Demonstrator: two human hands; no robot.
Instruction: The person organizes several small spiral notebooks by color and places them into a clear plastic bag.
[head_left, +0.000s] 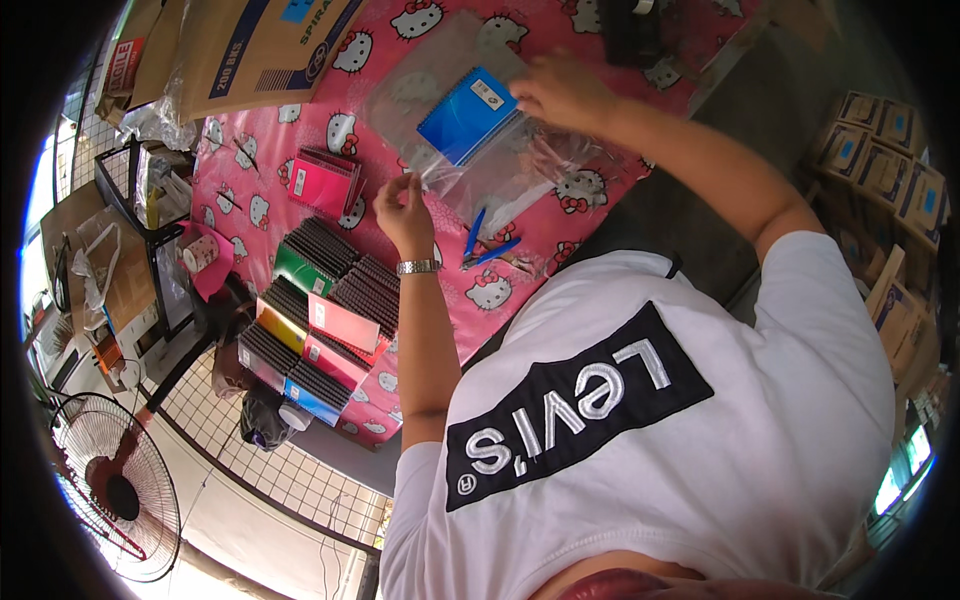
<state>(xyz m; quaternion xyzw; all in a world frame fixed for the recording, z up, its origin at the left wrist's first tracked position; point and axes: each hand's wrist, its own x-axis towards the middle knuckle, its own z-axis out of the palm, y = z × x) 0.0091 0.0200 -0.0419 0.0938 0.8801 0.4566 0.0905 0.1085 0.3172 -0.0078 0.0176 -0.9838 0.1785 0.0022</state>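
A blue spiral notebook (462,120) with a white label lies tilted on clear plastic bags (395,100). At the notebook's right edge, my right hand (568,92) has its fingers bent and pinched on the clear plastic there. My left hand (404,215), with a metal watch on the wrist, is raised left of the plastic's near edge. Its fingertips are pressed together; whatever is between them is too small to make out. Just right of it lies a blue-handled cutting tool (487,248) with its handles apart. A small stack of pink-red notebooks (325,181) sits to the left.
Stacks of spiral notebooks in several colours (318,310) fill the table's near left. A large cardboard box (262,62) stands at the far left of the pink patterned table cover (235,235). More cartons (880,155) are piled at right. A fan (118,490) stands at lower left.
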